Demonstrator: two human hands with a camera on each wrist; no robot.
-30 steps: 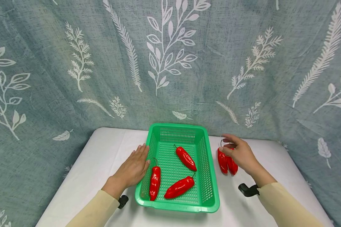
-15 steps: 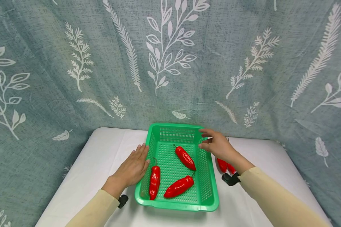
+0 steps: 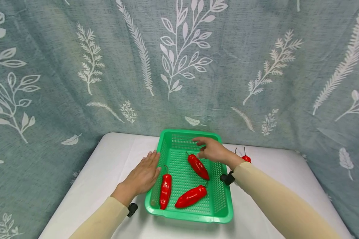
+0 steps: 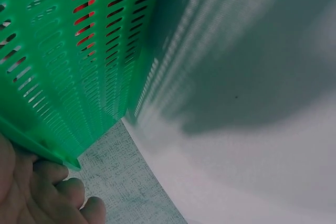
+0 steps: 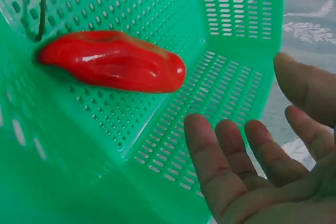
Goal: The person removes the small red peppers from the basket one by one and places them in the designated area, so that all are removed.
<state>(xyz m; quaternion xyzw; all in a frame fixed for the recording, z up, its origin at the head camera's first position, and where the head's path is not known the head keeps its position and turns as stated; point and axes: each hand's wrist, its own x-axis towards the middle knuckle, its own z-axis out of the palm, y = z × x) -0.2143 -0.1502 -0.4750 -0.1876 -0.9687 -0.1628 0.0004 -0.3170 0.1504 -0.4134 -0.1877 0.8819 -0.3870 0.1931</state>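
A green plastic basket point(image 3: 191, 217) holds three red chili peppers. One pepper point(image 3: 198, 167) lies toward the back right, another point(image 3: 166, 192) along the left wall, and a third point(image 3: 191, 196) near the front. My left hand point(image 3: 140, 174) rests with straight fingers against the basket's left rim. Over the back right part of the basket hovers my right hand point(image 3: 213, 151), its fingers spread and holding nothing. In the right wrist view, a gap shows between those fingers point(image 5: 210, 161) and the nearest pepper point(image 5: 121, 64).
Right of the basket, on the white-covered table point(image 3: 119, 149), red peppers point(image 3: 246, 158) are mostly hidden behind my right forearm; two stems show. A grey-green leaf-patterned curtain point(image 3: 107, 79) hangs behind the table. A black camera strap point(image 3: 227, 178) sits at my right wrist.
My right hand has moved left from the two peppers beside the basket, across its right rim, to above the back right pepper inside. My left hand has stayed at the rim.
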